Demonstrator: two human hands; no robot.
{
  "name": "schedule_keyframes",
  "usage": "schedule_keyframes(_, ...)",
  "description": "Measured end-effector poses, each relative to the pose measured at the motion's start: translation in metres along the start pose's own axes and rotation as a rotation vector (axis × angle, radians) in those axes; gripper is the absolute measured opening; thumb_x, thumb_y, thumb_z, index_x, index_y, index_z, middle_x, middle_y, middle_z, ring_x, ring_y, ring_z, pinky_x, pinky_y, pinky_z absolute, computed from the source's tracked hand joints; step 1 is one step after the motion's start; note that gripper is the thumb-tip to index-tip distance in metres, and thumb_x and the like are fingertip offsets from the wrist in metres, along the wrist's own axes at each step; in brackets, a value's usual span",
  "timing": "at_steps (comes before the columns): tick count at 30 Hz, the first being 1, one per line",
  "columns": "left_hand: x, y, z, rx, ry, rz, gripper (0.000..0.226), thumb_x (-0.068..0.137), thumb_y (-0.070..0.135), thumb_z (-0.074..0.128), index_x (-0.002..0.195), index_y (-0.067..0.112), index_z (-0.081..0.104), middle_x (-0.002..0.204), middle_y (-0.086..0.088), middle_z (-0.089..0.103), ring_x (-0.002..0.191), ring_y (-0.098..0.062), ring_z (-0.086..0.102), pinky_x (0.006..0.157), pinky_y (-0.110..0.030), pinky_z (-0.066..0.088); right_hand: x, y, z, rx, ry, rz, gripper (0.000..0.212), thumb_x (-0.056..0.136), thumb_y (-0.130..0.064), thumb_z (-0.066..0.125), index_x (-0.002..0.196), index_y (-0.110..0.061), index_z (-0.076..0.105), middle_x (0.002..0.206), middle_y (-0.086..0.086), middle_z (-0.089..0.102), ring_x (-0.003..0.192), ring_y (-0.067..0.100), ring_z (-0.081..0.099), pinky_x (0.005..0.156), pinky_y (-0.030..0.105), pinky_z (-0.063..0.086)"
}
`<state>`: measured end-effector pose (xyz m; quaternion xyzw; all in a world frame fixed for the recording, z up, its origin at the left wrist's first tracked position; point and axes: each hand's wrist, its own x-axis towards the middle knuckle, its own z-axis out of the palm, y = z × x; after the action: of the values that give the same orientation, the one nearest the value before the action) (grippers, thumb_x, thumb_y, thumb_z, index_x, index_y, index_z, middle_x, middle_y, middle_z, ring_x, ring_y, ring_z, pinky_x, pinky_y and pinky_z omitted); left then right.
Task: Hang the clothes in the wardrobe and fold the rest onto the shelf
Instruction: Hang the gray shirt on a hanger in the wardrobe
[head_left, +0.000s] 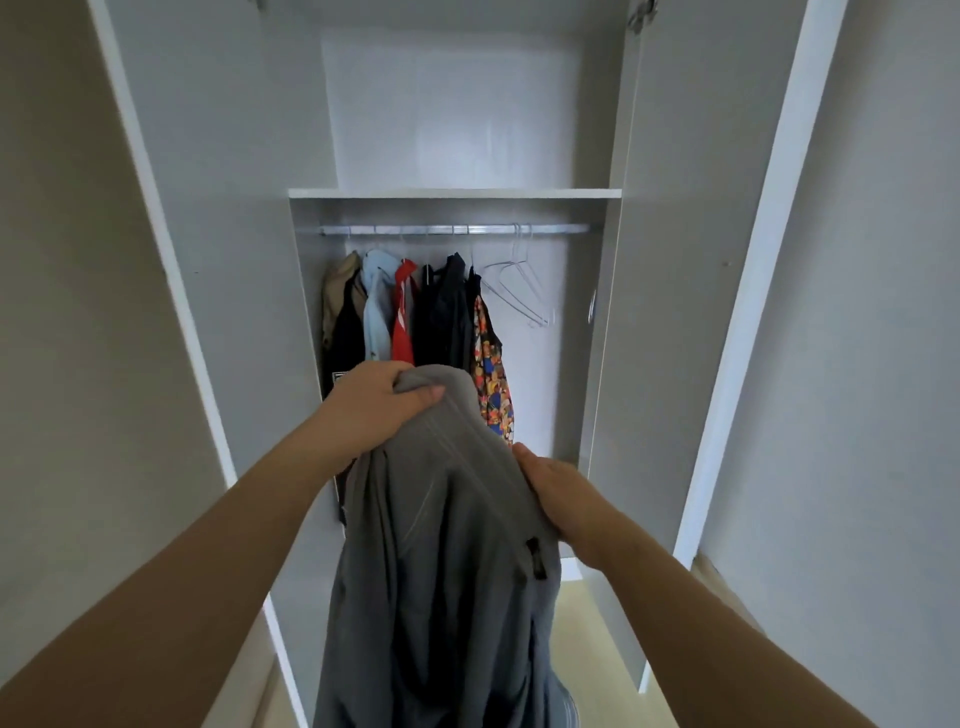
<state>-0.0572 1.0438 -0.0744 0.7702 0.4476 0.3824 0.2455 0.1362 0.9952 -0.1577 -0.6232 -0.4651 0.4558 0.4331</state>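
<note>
Right in front of the open wardrobe (218, 260), near and low in view, the grey garment (441, 545) hangs in the air between both hands, well short of the rail (457, 229).

The left hand (387, 402) has a bunch of fabric clenched at the very top, thumb pinching it against curled fingers. The right hand (558, 499) grasps the right edge lower down, with its fingertips tucked out of sight in the cloth.

Handling-wise, it looks soft and floppy. It drapes in long folds and sags straight down, so my guess is it won't hold any shape by itself. It's probably light to middling in weight and not slippery, and I don't see anything fragile about it. There's a small dark tab on the right side, but I can't tell what it is. I also can't tell whether there's a hanger inside it.

I'd say the best places to hold it are the collar or the shoulder seams, since a grip anywhere else just bunches it up.

Two empty hangers (519, 280) sit on the rail's right part, just beside the hung clothes (415, 312) on the left. The shelf (454, 193) is right above the rail.
</note>
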Motion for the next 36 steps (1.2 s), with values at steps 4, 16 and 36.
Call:
schedule_keyframes(4, 0.062, -0.007, 0.037, -0.358, 0.064, -0.096, 0.005, 0.087, 0.031, 0.062, 0.083, 0.029, 0.065, 0.085, 0.005, 0.066, 0.081, -0.008, 0.062, 0.067, -0.019, 0.047, 0.051, 0.011, -0.017, -0.030, 0.118, -0.225, 0.023, 0.092, -0.043, 0.051, 0.096, -0.021, 0.049, 0.098, -0.005, 0.054, 0.080, 0.001, 0.052, 0.047, 0.005, 0.040)
schedule_keyframes(16, 0.259, -0.037, 0.097, -0.541, -0.005, 0.004, 0.011, 0.086, 0.025, 0.064, 0.076, 0.029, 0.064, 0.069, 0.013, 0.066, 0.060, 0.005, 0.062, 0.051, -0.006, 0.045, 0.250, -0.016, -0.053, -0.022, 0.197, -0.342, 0.019, 0.083, -0.023, 0.067, 0.098, -0.029, 0.056, 0.091, -0.013, 0.059, 0.074, 0.002, 0.058, 0.061, 0.008, 0.044)
schedule_keyframes(36, 0.456, -0.109, 0.170, 0.293, 0.127, 0.037, 0.022, 0.078, 0.028, 0.072, 0.084, 0.026, 0.050, 0.076, 0.012, 0.054, 0.069, 0.001, 0.049, 0.052, -0.011, 0.032, 0.466, -0.012, -0.179, -0.101, 0.246, -0.414, 0.023, 0.086, -0.019, 0.064, 0.068, -0.025, 0.050, 0.058, -0.008, 0.049, 0.050, 0.000, 0.047, 0.046, 0.006, 0.036)
